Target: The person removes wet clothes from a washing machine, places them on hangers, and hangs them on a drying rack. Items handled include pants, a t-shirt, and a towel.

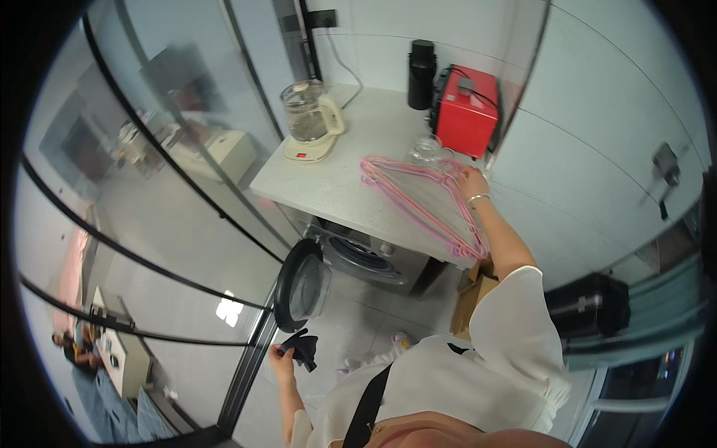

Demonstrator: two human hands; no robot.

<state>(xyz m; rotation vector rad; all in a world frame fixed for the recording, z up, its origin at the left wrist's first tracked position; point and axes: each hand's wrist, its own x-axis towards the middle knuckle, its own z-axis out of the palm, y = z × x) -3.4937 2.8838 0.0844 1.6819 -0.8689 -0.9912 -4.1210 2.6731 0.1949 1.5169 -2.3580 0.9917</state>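
Observation:
A bundle of pink clothes hangers [414, 201] lies across the right front of the pale countertop [336, 187]. My right hand [470, 181], with a bracelet at its wrist, is closed on the hangers at their hook end. Low at the left, my left hand [281, 361] pinches a small black piece of cloth [302, 351]; its exact kind is not clear. Just above that cloth stands the open round door [302, 287] of a front-loading washing machine [373, 261] under the counter.
On the counter are a glass kettle [308, 123] with cream base, a clear glass vessel [426, 149], a black flask [422, 75] and a red box-shaped appliance [468, 112]. Black-framed glass panels [187, 194] stand left. A cardboard box [469, 302] is below the counter's right end.

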